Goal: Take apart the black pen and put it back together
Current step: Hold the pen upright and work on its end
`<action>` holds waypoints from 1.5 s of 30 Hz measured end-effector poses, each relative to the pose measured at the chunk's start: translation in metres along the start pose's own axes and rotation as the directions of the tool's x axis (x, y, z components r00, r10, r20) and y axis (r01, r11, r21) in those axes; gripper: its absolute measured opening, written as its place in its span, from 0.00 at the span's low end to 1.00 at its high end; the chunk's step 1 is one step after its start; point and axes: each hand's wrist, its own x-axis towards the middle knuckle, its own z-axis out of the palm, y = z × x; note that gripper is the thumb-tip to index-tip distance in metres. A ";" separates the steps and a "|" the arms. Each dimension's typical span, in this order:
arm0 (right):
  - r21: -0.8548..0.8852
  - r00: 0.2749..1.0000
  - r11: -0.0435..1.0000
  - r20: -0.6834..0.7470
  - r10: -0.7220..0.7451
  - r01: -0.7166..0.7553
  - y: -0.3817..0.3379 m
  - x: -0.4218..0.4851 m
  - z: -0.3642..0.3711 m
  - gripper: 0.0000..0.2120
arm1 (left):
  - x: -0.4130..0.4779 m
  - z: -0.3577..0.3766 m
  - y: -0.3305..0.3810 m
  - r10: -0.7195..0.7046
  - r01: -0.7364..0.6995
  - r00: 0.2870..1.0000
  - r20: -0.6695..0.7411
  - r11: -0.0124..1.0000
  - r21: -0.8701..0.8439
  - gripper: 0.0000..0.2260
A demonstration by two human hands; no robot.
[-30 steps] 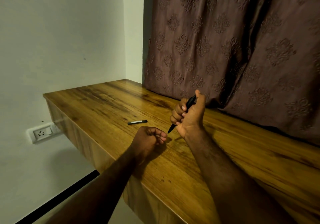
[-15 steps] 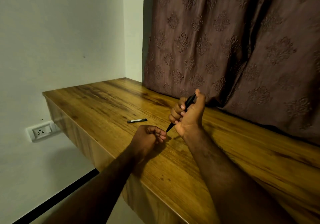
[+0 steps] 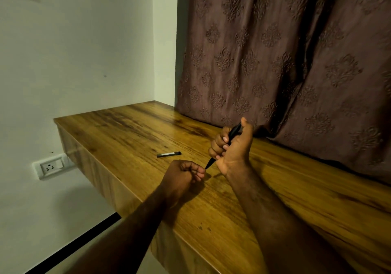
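My right hand (image 3: 231, 148) is wrapped around the black pen (image 3: 233, 133), which stands tilted with its tip pointing down and left just above the wooden desk (image 3: 131, 134). The pen's upper end shows beside my thumb; its tip (image 3: 209, 164) pokes out below my fist. My left hand (image 3: 183, 176) rests on the desk as a closed fist, its fingertips touching or almost touching the pen's tip. Whether it pinches anything is hidden. A short black piece with a silver band, the pen's cap (image 3: 168, 154), lies flat on the desk to the left of both hands.
The desk runs along a brown patterned curtain (image 3: 285, 62) at the back. A white wall (image 3: 74, 51) stands on the left, with a wall socket (image 3: 50, 166) below the desk's edge. The desk's front edge lies under my forearms.
My hands and the pen have barely shifted on the desk; the left fist has drawn slightly closer to the pen's tip. The cap lies where it was.
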 end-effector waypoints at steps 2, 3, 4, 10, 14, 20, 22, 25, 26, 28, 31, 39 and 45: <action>-0.004 1.000 1.000 0.003 0.000 0.000 0.001 0.000 0.000 0.27 | 0.001 -0.001 -0.001 0.003 -0.003 1.000 0.007 1.000 0.003 0.15; -0.006 1.000 1.000 0.005 -0.004 0.004 0.001 0.001 0.001 0.26 | 0.002 -0.001 -0.001 0.005 -0.005 1.000 0.010 1.000 0.008 0.15; -0.005 1.000 1.000 0.007 -0.006 0.006 0.001 0.000 0.001 0.26 | 0.002 -0.001 -0.001 0.006 -0.006 1.000 0.009 1.000 0.013 0.15; 0.013 1.000 1.000 -0.005 -0.001 0.001 0.001 0.000 0.000 0.27 | 0.001 0.000 -0.001 -0.001 0.001 1.000 -0.002 1.000 0.018 0.14; 0.009 1.000 1.000 0.002 -0.005 0.005 0.002 0.000 0.001 0.28 | 0.001 -0.001 0.001 0.008 -0.008 1.000 0.005 1.000 0.019 0.15; 0.011 1.000 1.000 -0.012 -0.015 0.015 0.003 -0.002 0.003 0.27 | -0.003 -0.001 0.002 -0.016 0.017 0.999 0.037 0.999 -0.029 0.12; 0.004 1.000 1.000 -0.013 -0.019 0.019 0.003 -0.002 0.002 0.27 | -0.002 -0.001 0.004 -0.020 0.022 0.999 0.043 0.999 -0.041 0.12; -0.002 1.000 1.000 0.000 -0.019 0.019 0.004 -0.003 0.002 0.26 | -0.003 0.000 0.004 -0.022 0.023 0.999 0.034 0.999 -0.029 0.12; 0.003 1.000 1.000 0.004 -0.019 0.019 0.004 -0.003 0.002 0.26 | -0.003 0.000 0.004 -0.018 0.018 1.000 0.026 1.000 -0.019 0.12; 0.004 1.000 1.000 0.001 -0.018 0.018 0.004 -0.003 0.003 0.27 | -0.005 0.002 0.004 -0.019 0.019 1.000 0.013 1.000 -0.014 0.12; 0.004 1.000 1.000 0.000 -0.016 0.016 0.004 -0.002 0.004 0.27 | -0.005 0.002 0.006 -0.035 0.036 0.999 0.014 0.999 -0.038 0.12; 0.013 1.000 1.000 0.007 -0.019 0.019 0.005 -0.003 0.003 0.27 | -0.003 0.002 0.004 -0.056 0.056 0.998 -0.004 0.998 -0.034 0.11; 0.008 1.000 1.000 0.008 -0.008 0.008 0.006 -0.002 0.003 0.27 | -0.003 0.000 0.004 -0.039 0.039 0.999 0.001 0.999 -0.005 0.11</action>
